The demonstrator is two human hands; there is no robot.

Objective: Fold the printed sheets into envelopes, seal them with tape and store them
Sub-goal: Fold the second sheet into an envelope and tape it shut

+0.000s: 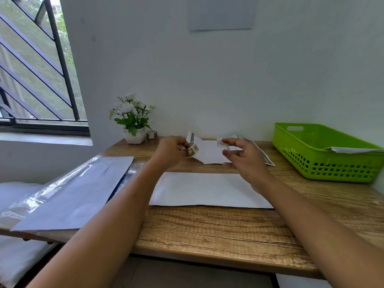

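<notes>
My left hand (pixel 172 149) holds a small patterned tape roll (pixel 192 149) above the far middle of the wooden table (pixel 207 229). My right hand (pixel 243 155) pinches the free end of the tape (pixel 220 143) between thumb and forefinger, a short way right of the roll. Behind and between both hands lies a partly folded printed sheet (pixel 209 152), its flaps raised. A flat white sheet (pixel 209 190) lies on the table nearer to me, under my forearms.
A green plastic basket (pixel 324 163) with a folded envelope (pixel 357 150) inside stands at the right. A potted white flower (pixel 133 119) and a second tape roll (pixel 151 134) stand at the back left. A plastic sleeve of paper (pixel 68 194) overhangs the table's left edge.
</notes>
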